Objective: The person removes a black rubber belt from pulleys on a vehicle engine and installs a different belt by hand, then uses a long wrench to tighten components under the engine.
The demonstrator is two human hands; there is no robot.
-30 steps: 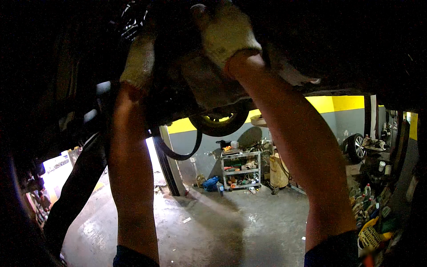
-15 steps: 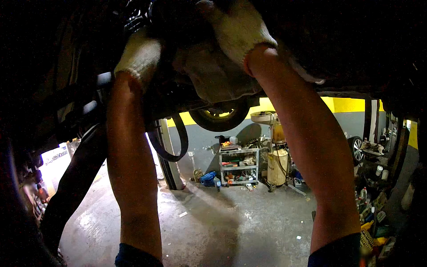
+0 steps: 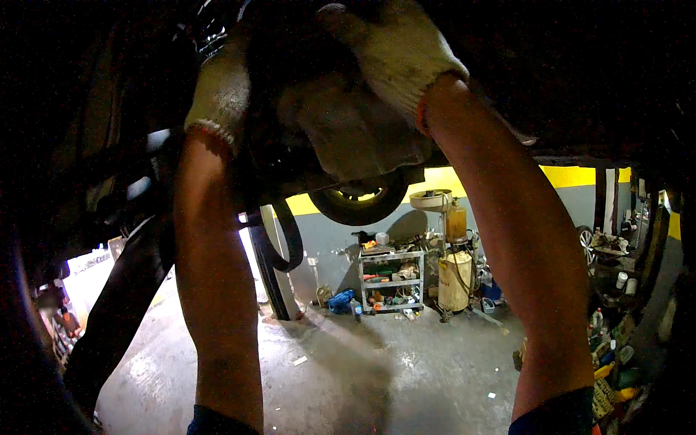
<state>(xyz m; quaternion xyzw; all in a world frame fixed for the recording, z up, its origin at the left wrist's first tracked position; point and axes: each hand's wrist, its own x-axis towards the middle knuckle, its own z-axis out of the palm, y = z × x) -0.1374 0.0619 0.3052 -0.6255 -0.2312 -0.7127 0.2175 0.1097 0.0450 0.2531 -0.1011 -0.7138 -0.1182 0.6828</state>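
Observation:
Both my arms reach up under a raised vehicle, in white knit work gloves with orange cuffs. My left hand [image 3: 221, 90] is up beside shiny dark metal parts [image 3: 212, 36]; its fingers are lost in the dark there, so its grip is hidden. To the right, my right hand [image 3: 406, 54] is raised to the underside, its thumb stretched out to the left. The other fingers run past the top edge, and whatever they touch does not show. Between and below the hands bulges a dull brownish pan-like housing [image 3: 362, 138].
A tyre [image 3: 359, 206] hangs behind the housing, with a curved black strip [image 3: 291, 235] to its left. Farther back stand a grey shelf cart [image 3: 391, 279] with tools and a yellowish drain tank [image 3: 454, 279]. Bottles [image 3: 596, 319] crowd the right; a dark slanting shape [image 3: 123, 312] crosses the left.
My right hand has shifted slightly right and down. My left hand stays near the metal parts, a little to the left. The background sits slightly lower in view.

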